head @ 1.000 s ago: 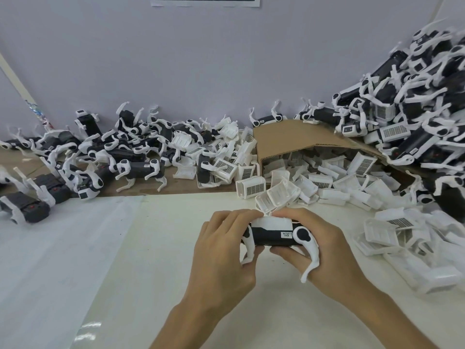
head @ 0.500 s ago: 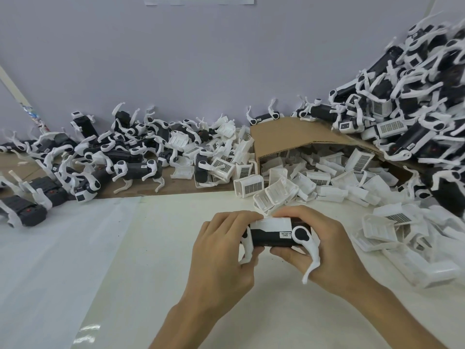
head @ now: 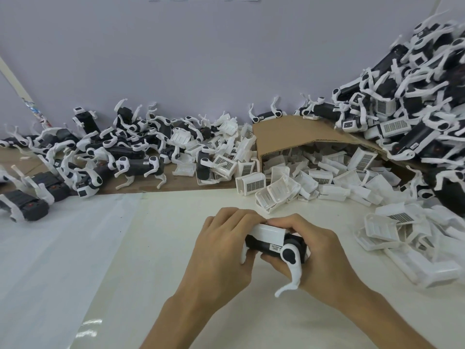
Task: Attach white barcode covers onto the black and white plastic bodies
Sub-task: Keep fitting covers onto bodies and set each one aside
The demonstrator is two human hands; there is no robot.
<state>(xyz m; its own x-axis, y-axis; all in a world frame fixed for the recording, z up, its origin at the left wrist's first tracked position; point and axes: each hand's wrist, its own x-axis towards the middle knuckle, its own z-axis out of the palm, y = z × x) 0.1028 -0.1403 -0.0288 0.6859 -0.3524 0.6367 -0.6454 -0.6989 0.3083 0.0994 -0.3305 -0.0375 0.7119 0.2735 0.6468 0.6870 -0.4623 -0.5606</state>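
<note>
1. The held body [head: 261, 245] is moulded in black matt plastic, and its leg [head: 294, 270] in white, smooth plastic.
2. The barcode cover [head: 268, 232] on top is made of white plastic, smooth, with a faint sheen.
3. A matt white printed label [head: 276, 248] is stuck on the black side.
4. The loose covers [head: 327, 177] are formed of the same white plastic, ribbed inside.
5. The box [head: 289, 132] is made of brown matt cardboard.
6. The surface [head: 176, 222] is covered with a smooth off-white sheet. A whiter sheet [head: 63, 248] on the left is marked by glossy glints.
7. The wall [head: 201, 59] is finished pale and matt.
</note>
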